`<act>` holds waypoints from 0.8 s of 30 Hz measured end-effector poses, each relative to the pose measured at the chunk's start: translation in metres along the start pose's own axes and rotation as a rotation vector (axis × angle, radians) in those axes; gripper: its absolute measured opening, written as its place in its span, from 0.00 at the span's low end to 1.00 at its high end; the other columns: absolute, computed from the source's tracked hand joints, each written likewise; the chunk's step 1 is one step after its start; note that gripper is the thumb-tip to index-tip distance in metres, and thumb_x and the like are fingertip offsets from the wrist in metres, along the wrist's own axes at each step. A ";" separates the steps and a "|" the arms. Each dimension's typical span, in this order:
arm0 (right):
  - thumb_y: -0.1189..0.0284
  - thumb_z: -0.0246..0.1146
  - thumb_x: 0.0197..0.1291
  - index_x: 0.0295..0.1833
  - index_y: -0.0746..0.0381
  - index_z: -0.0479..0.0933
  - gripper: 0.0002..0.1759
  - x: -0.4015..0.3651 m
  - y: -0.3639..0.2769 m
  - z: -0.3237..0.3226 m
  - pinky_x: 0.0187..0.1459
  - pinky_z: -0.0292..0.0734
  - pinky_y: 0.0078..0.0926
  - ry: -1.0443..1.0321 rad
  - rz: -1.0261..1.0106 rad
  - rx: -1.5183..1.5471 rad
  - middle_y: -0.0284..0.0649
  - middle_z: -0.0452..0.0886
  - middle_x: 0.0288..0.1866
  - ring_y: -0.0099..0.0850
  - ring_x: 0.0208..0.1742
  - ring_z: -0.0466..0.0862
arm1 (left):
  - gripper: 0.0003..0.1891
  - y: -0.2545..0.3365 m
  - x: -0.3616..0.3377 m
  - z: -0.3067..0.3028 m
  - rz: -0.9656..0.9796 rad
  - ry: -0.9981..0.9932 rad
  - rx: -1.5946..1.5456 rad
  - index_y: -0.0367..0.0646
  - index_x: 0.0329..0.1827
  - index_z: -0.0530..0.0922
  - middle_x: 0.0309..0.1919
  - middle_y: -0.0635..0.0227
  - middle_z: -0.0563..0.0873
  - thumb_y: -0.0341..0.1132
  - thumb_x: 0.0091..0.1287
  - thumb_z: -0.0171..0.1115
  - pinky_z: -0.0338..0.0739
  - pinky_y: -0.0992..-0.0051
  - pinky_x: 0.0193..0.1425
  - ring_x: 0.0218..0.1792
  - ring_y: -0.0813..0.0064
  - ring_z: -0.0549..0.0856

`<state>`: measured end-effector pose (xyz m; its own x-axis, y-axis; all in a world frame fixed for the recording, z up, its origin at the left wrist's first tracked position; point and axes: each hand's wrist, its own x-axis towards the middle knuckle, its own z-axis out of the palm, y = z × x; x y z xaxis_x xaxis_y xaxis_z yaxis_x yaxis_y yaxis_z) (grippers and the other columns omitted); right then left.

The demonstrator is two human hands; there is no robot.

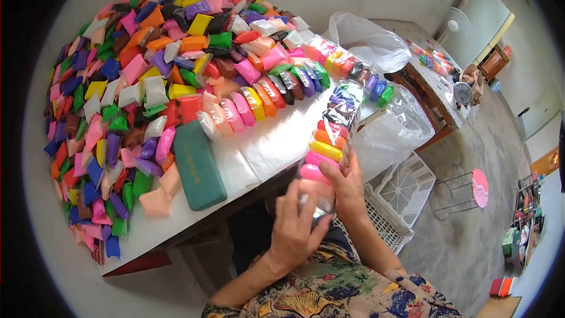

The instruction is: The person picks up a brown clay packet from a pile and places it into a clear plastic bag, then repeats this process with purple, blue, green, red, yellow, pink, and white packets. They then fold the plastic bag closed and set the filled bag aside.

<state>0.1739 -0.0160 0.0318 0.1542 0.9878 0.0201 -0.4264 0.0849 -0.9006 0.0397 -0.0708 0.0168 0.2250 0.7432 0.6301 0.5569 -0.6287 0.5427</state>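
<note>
A long clear plastic bag of coloured clay packets (325, 148) stands in front of me, its far end reaching the table. My right hand (347, 191) wraps its near right side, thumb over the pink packets. At the near end, my left hand (294, 224) has its curled fingers on the clear film by a pale peach packet. A row of coloured packets (254, 103) lies on the table to the left, white to green. Behind it rests a similar filled clear bag (347, 66). A dark green block-shaped case (199, 165) sits at the table's front edge.
A large heap of coloured packets (135, 82) covers the left of the white table (247, 159). Empty clear bags (391, 132) hang at its right end. White plastic crates (406, 188) stand below, with a pink-topped stool (479, 188) farther right. A second table (429, 76) stands behind.
</note>
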 end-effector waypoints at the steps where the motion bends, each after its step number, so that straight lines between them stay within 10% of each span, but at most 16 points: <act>1: 0.71 0.74 0.60 0.77 0.66 0.55 0.45 -0.002 -0.002 -0.004 0.62 0.80 0.33 -0.008 -0.014 -0.130 0.45 0.75 0.66 0.35 0.62 0.82 | 0.29 0.001 -0.007 0.003 0.020 -0.025 -0.032 0.31 0.60 0.78 0.64 0.41 0.73 0.32 0.55 0.77 0.77 0.59 0.49 0.44 0.52 0.79; 5: 0.76 0.74 0.51 0.79 0.64 0.54 0.51 -0.010 -0.021 -0.042 0.60 0.79 0.33 -0.083 -0.143 -0.641 0.46 0.80 0.60 0.36 0.59 0.83 | 0.21 -0.006 -0.018 -0.004 -0.039 -0.207 -0.259 0.32 0.54 0.81 0.64 0.41 0.76 0.29 0.58 0.76 0.83 0.64 0.53 0.45 0.56 0.85; 11: 0.78 0.70 0.42 0.69 0.63 0.70 0.42 0.009 -0.086 -0.075 0.57 0.79 0.33 -0.390 -0.337 -1.226 0.50 0.83 0.54 0.44 0.51 0.86 | 0.26 -0.015 0.015 -0.035 -0.189 0.223 -0.217 0.35 0.65 0.75 0.59 0.53 0.80 0.21 0.61 0.66 0.78 0.66 0.56 0.48 0.62 0.82; 24: 0.83 0.66 0.40 0.62 0.57 0.78 0.36 0.089 -0.120 -0.054 0.69 0.68 0.42 -0.704 -0.502 -1.359 0.44 0.83 0.60 0.44 0.66 0.78 | 0.34 -0.049 0.063 -0.025 -0.370 0.160 -0.158 0.38 0.70 0.71 0.58 0.57 0.77 0.25 0.57 0.71 0.69 0.65 0.68 0.61 0.58 0.77</act>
<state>0.2870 0.0549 0.1181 -0.5553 0.7907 0.2576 0.6647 0.6082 -0.4339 0.0066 0.0012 0.0443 -0.1004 0.8883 0.4482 0.4448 -0.3629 0.8188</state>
